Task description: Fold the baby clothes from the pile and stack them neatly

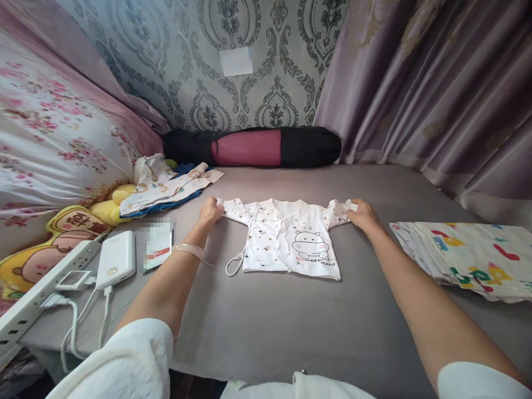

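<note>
A small white baby shirt (266, 238) lies spread on the grey-covered table (291, 327), its sleeves stretched out to both sides. It has a wrap front with ties, a cartoon hippo and lettering on one half, and small prints on the other. My left hand (211, 210) is closed on the cuff of the sleeve at the left. At the opposite cuff, my right hand (363, 215) pinches the fabric. A thin tie loop hangs off the shirt's left side onto the cover.
Folded printed cloths (486, 257) lie at the right. On the left are folded baby clothes (170, 191), a white power bank (116, 259), a power strip (45, 293) with cables, and a yellow plush toy (62, 249). A black and red rolled bag (249, 147) rests against the wall.
</note>
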The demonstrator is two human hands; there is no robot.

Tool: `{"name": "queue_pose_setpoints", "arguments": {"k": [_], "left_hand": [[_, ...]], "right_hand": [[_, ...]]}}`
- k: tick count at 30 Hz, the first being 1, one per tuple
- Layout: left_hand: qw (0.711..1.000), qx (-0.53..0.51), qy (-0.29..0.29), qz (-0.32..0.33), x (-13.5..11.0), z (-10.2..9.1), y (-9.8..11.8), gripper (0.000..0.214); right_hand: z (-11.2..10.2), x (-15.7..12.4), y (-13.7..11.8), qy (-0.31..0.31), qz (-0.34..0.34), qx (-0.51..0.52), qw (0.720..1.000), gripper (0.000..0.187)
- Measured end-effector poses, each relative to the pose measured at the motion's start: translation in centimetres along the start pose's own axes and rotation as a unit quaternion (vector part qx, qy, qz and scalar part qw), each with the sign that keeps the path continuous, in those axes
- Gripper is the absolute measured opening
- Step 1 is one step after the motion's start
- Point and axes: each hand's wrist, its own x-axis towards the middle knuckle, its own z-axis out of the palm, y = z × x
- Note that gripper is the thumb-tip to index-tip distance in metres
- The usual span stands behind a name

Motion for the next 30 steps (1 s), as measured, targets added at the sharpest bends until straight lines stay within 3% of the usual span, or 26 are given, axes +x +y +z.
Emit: {"name": "queue_pose_setpoints", "arguments": {"k": [4, 7, 9, 11, 13, 14, 16, 18, 21, 27, 30], "left_hand": [[0.992, 0.052, 0.119, 0.001, -2.9, -1.9, 0.1, 0.037], [0.98, 0.102, 0.16, 0.059, -5.2, -2.4, 0.8, 0.031], [0.98, 0.088, 0.114, 0.136, -6.4, -1.6, 2.2, 0.026], [0.971, 0.06, 0.019, 0.232, -7.6, 0.2, 4.2, 0.023], [0.954, 0.05, -0.052, 0.292, -8.9, 2.6, 6.0, 0.017], [0.938, 0.038, -0.093, 0.331, -9.4, 3.8, 6.7, 0.021], [0.917, 0.022, -0.109, 0.383, -10.4, 6.0, 7.4, 0.028], [0.911, 0.031, -0.098, 0.399, -10.9, 7.6, 7.4, 0.034], [0.919, 0.08, -0.1, 0.374, -11.1, 8.6, 6.9, 0.04], [0.9, 0.168, -0.142, 0.375, -10.8, 9.2, 7.8, 0.053], [0.885, 0.177, -0.148, 0.405, -10.2, 9.2, 8.3, 0.053]], "right_hand": [[-1.4, -1.6, 1.3, 0.072, 0.039, -0.073, 0.994, 0.04], [-1.9, -3.5, 0.1, 0.122, -0.009, -0.12, 0.985, 0.037], [-1.6, -5.0, -2.6, 0.113, -0.101, -0.091, 0.984, 0.036], [-0.6, -6.5, -6.2, 0.014, -0.207, -0.024, 0.978, 0.035], [0.9, -7.7, -9.7, -0.101, -0.304, 0.03, 0.947, 0.033], [1.7, -8.2, -11.2, -0.126, -0.329, 0.033, 0.935, 0.032], [3.2, -8.8, -13.0, -0.147, -0.327, -0.008, 0.934, 0.029], [4.2, -9.0, -13.7, -0.155, -0.3, -0.047, 0.94, 0.025], [5.0, -8.8, -13.4, -0.151, -0.285, -0.052, 0.945, 0.021], [6.9, -8.9, -12.5, -0.014, -0.247, 0.11, 0.963, 0.025], [7.7, -9.8, -12.5, 0.002, -0.275, 0.116, 0.954, 0.028]]}}
